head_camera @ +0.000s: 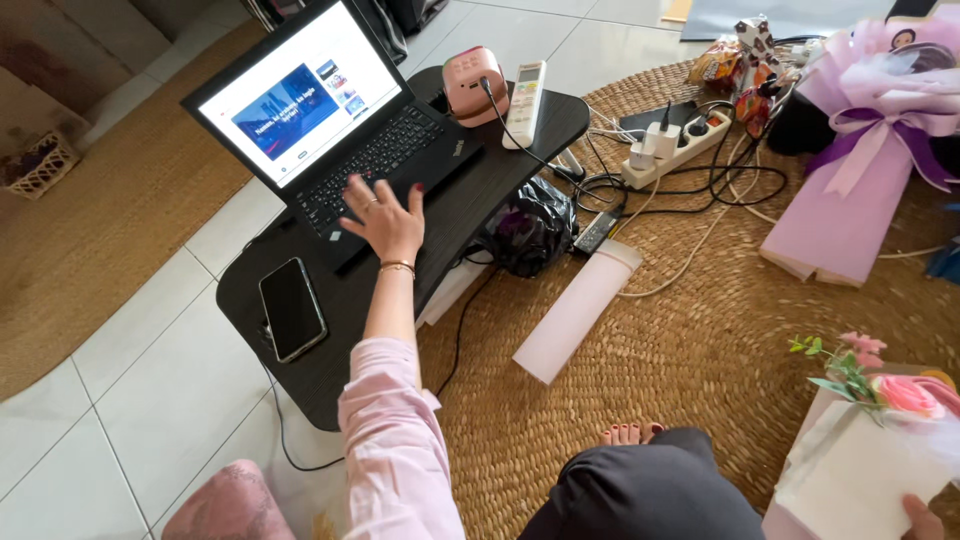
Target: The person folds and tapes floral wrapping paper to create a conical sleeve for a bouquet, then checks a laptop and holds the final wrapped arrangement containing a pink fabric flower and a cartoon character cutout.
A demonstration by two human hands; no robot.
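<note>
A round woven mat (700, 330) is covering the tiled floor, and a low black lap table (460, 210) is sitting at its left edge. An open black laptop (330, 120) is resting on that table, its screen lit. The left hand (388, 222) is hovering over the laptop's front edge by the keyboard, fingers spread and slightly bent, pinching nothing; a pink sleeve is covering the forearm. A large pink-and-purple wrapped bouquet (860, 150) is lying on the mat at the far right. Near the lower right corner, a white paper wrap (850, 470) is holding pink artificial flowers (900, 390) with green sprigs sticking out of its top. The right hand (925, 518) is gripping that wrap's lower edge, only a fingertip or two showing, so the rest of the fingers cannot be made out. A pale pink flat box (578, 312) is lying on the mat beside the table. A white power strip (675, 145) is carrying several plugs. A dark phone (292, 308) is lying face up on the table. A white remote (525, 92) and a small pink device (472, 82) are sitting at the table's far end.
</note>
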